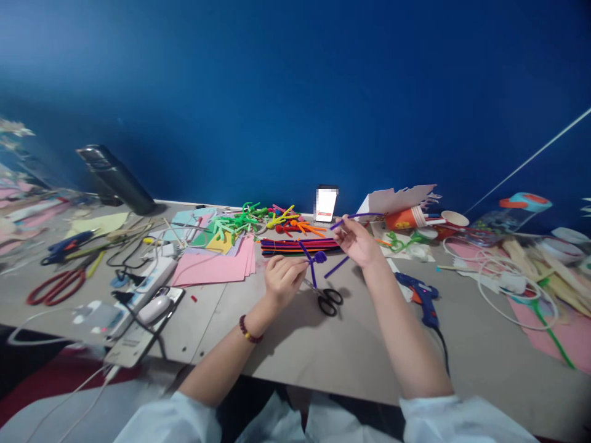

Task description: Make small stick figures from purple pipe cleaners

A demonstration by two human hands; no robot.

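Note:
My left hand (285,275) pinches a purple pipe-cleaner figure (319,258), which has a coiled round end and several thin limbs sticking out. To its right, my right hand (357,241) is raised with its fingers closed on a loose purple pipe cleaner (364,215). Below the hands, black-handled scissors (329,302) lie on the table, partly behind the figure. A short purple piece (337,267) shows between the hands; whether it is joined to anything I cannot tell. Behind them lies a bundle of coloured pipe cleaners (281,247).
Pink paper (215,269) and green pipe-cleaner shapes (231,223) lie left of centre. A phone (326,204) leans on the wall. Right are a blue glue gun (422,292) and paper cups (406,218). Left are a power strip (145,289), red-handled scissors (58,286) and a dark bottle (122,181).

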